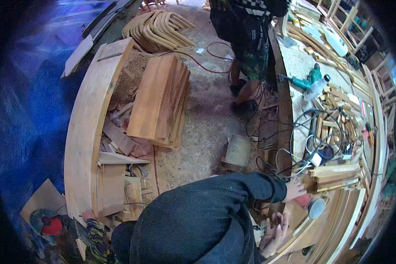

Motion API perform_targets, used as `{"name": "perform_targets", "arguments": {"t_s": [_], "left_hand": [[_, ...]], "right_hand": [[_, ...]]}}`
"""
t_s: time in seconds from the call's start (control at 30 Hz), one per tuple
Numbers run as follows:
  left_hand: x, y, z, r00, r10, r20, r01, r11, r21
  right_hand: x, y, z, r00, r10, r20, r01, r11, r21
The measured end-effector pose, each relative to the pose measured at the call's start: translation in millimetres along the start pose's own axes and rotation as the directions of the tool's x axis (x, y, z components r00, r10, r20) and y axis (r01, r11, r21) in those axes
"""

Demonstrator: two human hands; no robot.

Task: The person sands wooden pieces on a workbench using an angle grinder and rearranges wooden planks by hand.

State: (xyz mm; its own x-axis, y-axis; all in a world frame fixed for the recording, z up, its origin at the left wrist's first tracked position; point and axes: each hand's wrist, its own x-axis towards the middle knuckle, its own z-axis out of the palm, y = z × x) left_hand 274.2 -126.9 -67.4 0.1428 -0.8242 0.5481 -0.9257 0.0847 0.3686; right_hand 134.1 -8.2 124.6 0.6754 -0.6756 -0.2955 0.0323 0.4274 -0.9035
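Observation:
From a dark sleeve, my left hand reaches over the workbench at the right, with its fingers stretched out. Just beyond its fingers is a red tool with a round grey disc, lying near the bench edge; whether the fingertips touch it, I cannot tell. My right hand is lower down, beside long wooden strips. Its palm is turned up, the fingers are apart and slightly bent, and nothing shows in it. Short wooden pieces are stacked past my left hand.
A green drill, clear bottle, tangled cables and offcuts lie along the bench. One person stands ahead. Another hand touches the long curved board. Stacked planks and a box are on the floor.

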Motion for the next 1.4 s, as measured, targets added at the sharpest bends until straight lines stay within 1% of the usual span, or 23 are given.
{"name": "perform_targets", "arguments": {"t_s": [0.03, 0.07, 0.1, 0.13, 0.17, 0.2, 0.23, 0.27, 0.3, 0.33, 0.37, 0.4, 0.43, 0.5, 0.53, 0.57, 0.6, 0.67, 0.77, 1.0, 1.13, 1.33, 1.4], "left_hand": [[-0.7, -0.3, -4.7, 0.998, -0.019, 0.062, 0.017, 0.999, 0.042], [0.2, 2.3, -8.6, 0.998, -0.017, 0.065, 0.015, 0.999, 0.03], [2.3, 5.2, -17.7, 0.997, -0.017, 0.072, 0.016, 1.0, 0.013], [6.0, 7.6, -30.9, 0.997, -0.024, 0.075, 0.025, 1.0, -0.003], [12.9, 10.4, -56.3, 0.997, -0.048, 0.065, 0.049, 0.999, -0.007], [20.2, 17.9, -94.7, 0.999, -0.047, 0.018, 0.05, 0.966, -0.252], [25.5, 27.2, -128.6, 0.998, -0.053, -0.039, 0.028, 0.876, -0.481], [29.4, 34.5, -151.0, 0.996, -0.075, -0.047, 0.043, 0.874, -0.485], [33.8, 40.6, -170.7, 0.959, -0.108, -0.26, -0.077, 0.789, -0.609], [36.4, 46.0, -195.6, 0.874, -0.169, -0.455, -0.223, 0.693, -0.686], [30.4, 49.5, -239.8, 0.827, -0.203, -0.525, -0.324, 0.592, -0.738], [17.0, 49.0, -288.8, 0.772, -0.245, -0.587, -0.426, 0.487, -0.763], [0.1, 51.0, -330.5, 0.739, -0.274, -0.615, -0.492, 0.404, -0.771], [-46.3, 68.7, -396.2, 0.67, -0.286, -0.685, -0.616, 0.3, -0.728], [-67.7, 80.8, -417.7, 0.646, -0.288, -0.707, -0.654, 0.269, -0.707], [-85.1, 92.6, -433.0, 0.627, -0.285, -0.725, -0.682, 0.248, -0.688], [-99.2, 104.5, -443.4, 0.617, -0.291, -0.731, -0.692, 0.242, -0.681], [-118.8, 124.9, -453.9, 0.602, -0.318, -0.733, -0.688, 0.259, -0.678], [-134.6, 147.0, -452.5, 0.592, -0.386, -0.708, -0.654, 0.283, -0.702], [-154.6, 170.4, -430.0, 0.546, -0.555, -0.628, -0.576, 0.297, -0.762], [-159.9, 175.9, -418.9, 0.53, -0.619, -0.58, -0.549, 0.271, -0.791], [-162.8, 177.3, -416.4, 0.535, -0.659, -0.528, -0.537, 0.217, -0.815], [-164.4, 177.2, -413.3, 0.534, -0.672, -0.513, -0.532, 0.203, -0.822]], "right_hand": [[-8.8, 6.5, -2.1, 0.999, 0.03, -0.022, -0.03, 0.999, 0.023], [-15.3, 15.4, -3.0, 0.996, 0.05, -0.072, -0.047, 0.998, 0.041], [-18.6, 23.2, -6.2, 0.995, 0.052, -0.08, -0.05, 0.998, 0.037], [-21.2, 30.0, -10.7, 0.994, 0.069, -0.083, -0.062, 0.995, 0.073], [-22.7, 34.9, -15.6, 0.993, 0.095, -0.077, -0.087, 0.991, 0.1], [-22.7, 39.4, -19.8, 0.991, 0.118, -0.068, -0.112, 0.99, 0.089], [-24.9, 39.0, -16.5, 0.982, 0.142, -0.127, -0.134, 0.988, 0.071], [-26.5, 38.0, -13.9, 0.977, 0.16, -0.139, -0.155, 0.987, 0.047], [-27.0, 37.1, -13.7, 0.973, 0.17, -0.154, -0.168, 0.985, 0.027], [-27.6, 38.4, -19.7, 0.973, 0.176, -0.148, -0.176, 0.984, 0.013], [-26.5, 42.4, -28.1, 0.973, 0.185, -0.136, -0.19, 0.982, -0.022], [-24.6, 46.2, -35.5, 0.973, 0.197, -0.122, -0.205, 0.977, -0.058], [-21.9, 49.7, -43.2, 0.973, 0.207, -0.105, -0.215, 0.974, -0.073], [-14.3, 52.8, -52.8, 0.975, 0.215, -0.059, -0.221, 0.967, -0.13], [-10.4, 57.0, -65.6, 0.975, 0.22, -0.04, -0.224, 0.962, -0.159], [-2.8, 61.4, -79.0, 0.973, 0.225, -0.048, -0.23, 0.94, -0.251], [0.3, 54.7, -69.0, 0.966, 0.254, -0.044, -0.256, 0.927, -0.273], [9.5, 50.3, -58.5, 0.957, 0.289, -0.025, -0.282, 0.908, -0.311], [22.7, 50.9, -46.7, 0.941, 0.332, 0.069, -0.287, 0.888, -0.36], [39.3, 57.2, -34.1, 0.872, 0.429, 0.234, -0.292, 0.842, -0.453], [29.7, 57.2, -30.2, 0.875, 0.438, 0.208, -0.285, 0.812, -0.509], [17.8, 58.1, -18.4, 0.895, 0.424, 0.137, -0.284, 0.78, -0.558], [11.6, 55.8, -13.8, 0.906, 0.4, 0.14, -0.247, 0.767, -0.592]]}}
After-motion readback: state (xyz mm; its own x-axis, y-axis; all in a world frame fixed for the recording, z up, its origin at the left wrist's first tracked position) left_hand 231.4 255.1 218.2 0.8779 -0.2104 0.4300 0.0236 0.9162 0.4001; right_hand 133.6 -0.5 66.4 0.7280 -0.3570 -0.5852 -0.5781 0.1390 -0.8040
